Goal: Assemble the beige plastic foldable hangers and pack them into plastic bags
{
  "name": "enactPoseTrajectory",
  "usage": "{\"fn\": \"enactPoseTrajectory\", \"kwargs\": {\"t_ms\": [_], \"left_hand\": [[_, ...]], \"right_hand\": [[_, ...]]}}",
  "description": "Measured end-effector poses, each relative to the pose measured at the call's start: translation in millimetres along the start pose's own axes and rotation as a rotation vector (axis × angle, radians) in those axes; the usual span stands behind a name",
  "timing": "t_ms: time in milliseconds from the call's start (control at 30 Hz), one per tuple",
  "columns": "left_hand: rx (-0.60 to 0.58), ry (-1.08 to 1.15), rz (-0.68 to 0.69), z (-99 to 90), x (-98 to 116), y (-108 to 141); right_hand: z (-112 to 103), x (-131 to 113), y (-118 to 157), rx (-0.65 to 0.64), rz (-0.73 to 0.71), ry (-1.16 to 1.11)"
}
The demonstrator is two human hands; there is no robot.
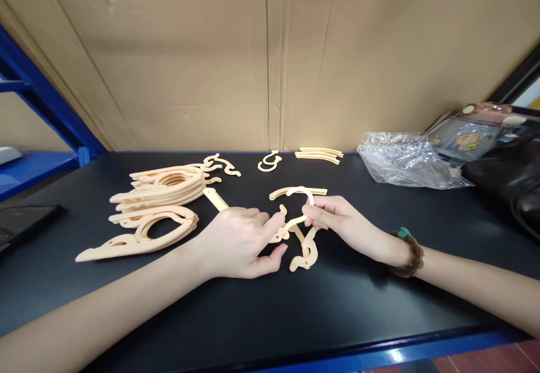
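My right hand is closed in a pinch on a cream plastic hanger hook, its curve facing up. My left hand is wrapped round a flat cream hanger arm; one end sticks out at the upper left, and the other shows by the thumb and index finger. The hook's lower end meets that right end of the arm; whether they are joined I cannot tell. Just below my right hand, another curved hook piece lies on the black table. Behind the hands rests a thin curved strip.
Folded cream hangers are stacked at the left. Loose hooks and curved strips lie along the back, before a cardboard wall. Clear plastic wrap and a dark bag are at the right; a phone-like dark object sits far left.
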State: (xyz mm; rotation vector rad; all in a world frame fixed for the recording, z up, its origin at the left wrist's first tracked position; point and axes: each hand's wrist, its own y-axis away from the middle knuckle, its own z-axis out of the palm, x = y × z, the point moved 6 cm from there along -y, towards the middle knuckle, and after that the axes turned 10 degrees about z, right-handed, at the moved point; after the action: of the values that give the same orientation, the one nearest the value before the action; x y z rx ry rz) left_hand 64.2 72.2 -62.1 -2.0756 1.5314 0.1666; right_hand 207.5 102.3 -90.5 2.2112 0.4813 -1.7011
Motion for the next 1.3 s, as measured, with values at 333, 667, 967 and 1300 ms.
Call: {"fn": "enactPoseTrajectory", "kwargs": {"t_ms": [333,667,967,1300], "left_hand": [[0.114,0.165,-0.048,-12.8,-6.8,-3.2],[0.127,0.152,-0.015,-7.3,-13.7,-4.3],[0.282,0.115,-0.058,-14.0,-6.9,1.3],[0.338,0.173,-0.037,-14.0,-5.2,-1.3]], "right_hand": [[-9.3,-4.7,-2.6,0.097,-0.003,-0.116],[-8.5,-3.2,-3.2,0.055,-0.007,-0.161],[-1.4,-1.1,-1.8,-0.013,-0.001,-0.078],[6.1,-9.5,-0.7,-0.053,-0.060,-0.015]]}}
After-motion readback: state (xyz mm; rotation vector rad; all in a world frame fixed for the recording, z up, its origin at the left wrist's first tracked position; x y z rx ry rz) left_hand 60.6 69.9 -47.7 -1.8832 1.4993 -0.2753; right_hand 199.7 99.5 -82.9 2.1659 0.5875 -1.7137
